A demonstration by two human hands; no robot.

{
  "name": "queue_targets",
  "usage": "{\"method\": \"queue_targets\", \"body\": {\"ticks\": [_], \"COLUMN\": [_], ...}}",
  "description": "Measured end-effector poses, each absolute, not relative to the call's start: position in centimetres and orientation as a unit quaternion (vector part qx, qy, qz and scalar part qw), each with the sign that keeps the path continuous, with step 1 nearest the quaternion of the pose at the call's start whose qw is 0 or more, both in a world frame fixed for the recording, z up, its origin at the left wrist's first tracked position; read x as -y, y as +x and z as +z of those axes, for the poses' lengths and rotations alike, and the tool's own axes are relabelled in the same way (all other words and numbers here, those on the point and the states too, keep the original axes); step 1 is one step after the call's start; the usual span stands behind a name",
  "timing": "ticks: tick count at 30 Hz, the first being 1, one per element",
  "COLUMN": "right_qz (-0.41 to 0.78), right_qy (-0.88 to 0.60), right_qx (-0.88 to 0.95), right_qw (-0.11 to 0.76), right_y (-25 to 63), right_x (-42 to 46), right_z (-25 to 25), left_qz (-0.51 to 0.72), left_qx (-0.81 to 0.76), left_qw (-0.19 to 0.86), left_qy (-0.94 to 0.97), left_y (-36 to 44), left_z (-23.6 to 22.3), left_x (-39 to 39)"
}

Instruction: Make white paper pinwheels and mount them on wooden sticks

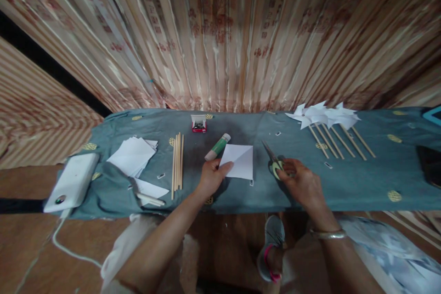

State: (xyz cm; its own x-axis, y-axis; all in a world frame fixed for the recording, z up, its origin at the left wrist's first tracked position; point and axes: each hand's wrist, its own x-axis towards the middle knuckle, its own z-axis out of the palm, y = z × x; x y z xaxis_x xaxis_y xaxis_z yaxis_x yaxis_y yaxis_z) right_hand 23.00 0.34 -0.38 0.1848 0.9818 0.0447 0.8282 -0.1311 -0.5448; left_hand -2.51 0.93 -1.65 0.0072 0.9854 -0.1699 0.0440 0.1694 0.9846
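My left hand [212,177] pinches the left edge of a square white paper sheet [240,161] between thumb and fingers. To the right of it, my right hand [303,181] is closed on the light green handles of a pair of scissors [276,165]. Their blades point away from me, up and to the left, apart from the paper. Just behind my left hand lies a glue stick [218,146] with a green and white barrel. A row of wooden sticks [178,163] lies to the left of that hand.
Several white paper pinwheels [324,115] on sticks lie at the back right. A stack of white paper [132,156] and a white power bank [72,181] with a cable are at the left. A small red box [199,125] holds dark metal pieces. A dark phone-like object [429,165] lies far right.
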Motion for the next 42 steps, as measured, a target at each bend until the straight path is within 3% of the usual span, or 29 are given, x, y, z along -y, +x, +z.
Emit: {"method": "queue_targets", "body": {"ticks": [5, 8, 12, 24, 34, 42], "right_qz": [0.432, 0.538, 0.594, 0.697, 0.700, 0.710], "right_qy": [-0.657, -0.593, -0.527, -0.510, -0.418, -0.417], "right_qx": [0.447, 0.354, 0.316, 0.337, 0.521, 0.506], "right_qw": [0.425, 0.484, 0.519, 0.375, 0.254, 0.257], "right_y": [21.0, 20.0, 19.1, 18.7, 20.2, 19.5], "right_x": [-0.7, -0.9, -0.9, 1.1, 2.0, 1.9], "right_z": [0.6, 1.1, 1.5, 0.7, 0.8, 1.1], "left_qz": [0.461, 0.468, 0.480, 0.523, 0.530, 0.527], "left_qx": [-0.551, -0.553, -0.549, -0.549, -0.563, -0.565], "left_qw": [0.514, 0.509, 0.520, 0.514, 0.474, 0.469], "left_qy": [0.468, 0.465, 0.445, 0.401, 0.421, 0.428], "left_y": [-2.6, -2.6, -2.4, -3.9, -4.9, -4.6], "left_z": [-1.8, -1.8, -1.5, 0.0, -0.4, -0.4], "left_x": [-1.5, -1.6, -1.7, -2.4, -2.6, -2.5]}}
